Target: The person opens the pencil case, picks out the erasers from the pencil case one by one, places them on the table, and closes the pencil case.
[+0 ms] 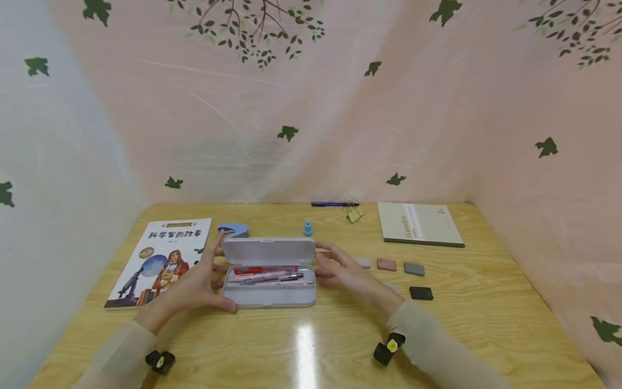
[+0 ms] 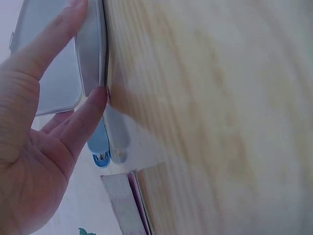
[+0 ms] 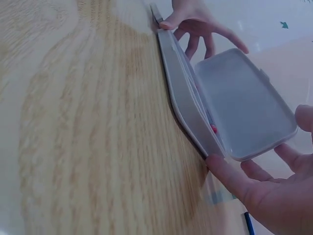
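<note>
An open pencil case (image 1: pixel 269 297) lies on the table with its pale lid (image 1: pixel 269 251) raised at the back. Several pens (image 1: pixel 267 276), one of them red, rest in its rear compartment; the front compartment holds nothing visible. My left hand (image 1: pixel 199 281) holds the left end, its thumb at the front corner and its fingers spread back toward the lid. At the right end my right hand (image 1: pixel 347 273) has its fingers around the lid and the base, as the right wrist view also shows.
Left lies a picture book (image 1: pixel 160 259). Behind the case are a blue stapler (image 1: pixel 233 230) and a small blue bottle-shaped item (image 1: pixel 308 228). A pen (image 1: pixel 328 204), binder clip (image 1: pixel 355 214) and notebook (image 1: pixel 423 224) lie farther back. Small pink (image 1: pixel 386 265), grey (image 1: pixel 414 268) and black blocks (image 1: pixel 420 293) sit right.
</note>
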`<state>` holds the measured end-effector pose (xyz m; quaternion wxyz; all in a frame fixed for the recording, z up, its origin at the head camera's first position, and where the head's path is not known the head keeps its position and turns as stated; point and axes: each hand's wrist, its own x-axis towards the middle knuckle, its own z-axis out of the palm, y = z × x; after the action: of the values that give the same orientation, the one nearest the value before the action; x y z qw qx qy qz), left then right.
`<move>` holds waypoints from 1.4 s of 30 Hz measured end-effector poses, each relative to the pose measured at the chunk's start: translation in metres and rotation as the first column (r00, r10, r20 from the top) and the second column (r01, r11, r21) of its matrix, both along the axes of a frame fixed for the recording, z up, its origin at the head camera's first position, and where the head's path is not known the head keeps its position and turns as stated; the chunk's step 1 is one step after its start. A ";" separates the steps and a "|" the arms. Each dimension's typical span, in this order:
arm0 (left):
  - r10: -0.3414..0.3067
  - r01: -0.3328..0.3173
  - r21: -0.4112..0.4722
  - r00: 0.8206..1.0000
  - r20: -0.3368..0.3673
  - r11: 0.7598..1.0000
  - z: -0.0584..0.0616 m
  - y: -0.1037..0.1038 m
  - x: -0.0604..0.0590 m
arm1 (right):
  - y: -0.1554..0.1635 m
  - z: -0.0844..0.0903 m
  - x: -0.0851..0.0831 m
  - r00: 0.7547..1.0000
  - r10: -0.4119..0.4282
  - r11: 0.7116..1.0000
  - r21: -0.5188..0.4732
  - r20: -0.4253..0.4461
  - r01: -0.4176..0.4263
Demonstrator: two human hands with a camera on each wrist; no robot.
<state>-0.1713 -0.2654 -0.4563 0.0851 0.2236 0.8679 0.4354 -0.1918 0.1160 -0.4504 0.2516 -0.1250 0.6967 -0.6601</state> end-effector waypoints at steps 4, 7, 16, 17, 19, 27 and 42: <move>0.009 -0.009 0.007 1.000 0.005 1.000 0.002 0.002 0.007 | 0.001 -0.003 0.002 1.000 0.029 0.999 -0.018 0.002 -0.029; -0.008 0.006 0.068 0.999 0.040 0.998 0.005 0.003 0.013 | 0.001 -0.005 0.004 0.999 0.048 0.998 -0.027 -0.012 -0.048; -0.010 -0.039 0.172 0.963 0.270 0.984 0.011 0.001 0.033 | 0.004 -0.011 0.009 0.988 0.097 0.994 0.062 -0.117 -0.090; -0.003 -0.039 0.156 0.965 0.263 0.987 0.011 0.001 0.035 | 0.004 -0.011 0.010 0.981 0.114 0.990 0.105 -0.157 -0.098; 0.011 -0.042 0.124 0.970 0.242 0.991 0.012 -0.001 0.036 | 0.004 -0.011 0.013 0.964 0.141 0.977 0.187 -0.226 -0.099; 0.042 -0.044 0.012 0.993 0.111 0.999 0.005 -0.006 0.033 | 0.003 -0.009 0.023 0.966 0.241 0.952 0.219 -0.097 -0.216; 0.095 -0.092 -0.036 0.992 0.084 0.995 0.003 -0.004 0.034 | -0.004 -0.012 0.030 0.975 0.208 0.954 0.233 -0.074 -0.186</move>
<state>-0.1374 -0.2697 -0.4535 0.1052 0.1626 0.8799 0.4338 -0.1619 0.1121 -0.4627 0.2944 -0.1966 0.7624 -0.5417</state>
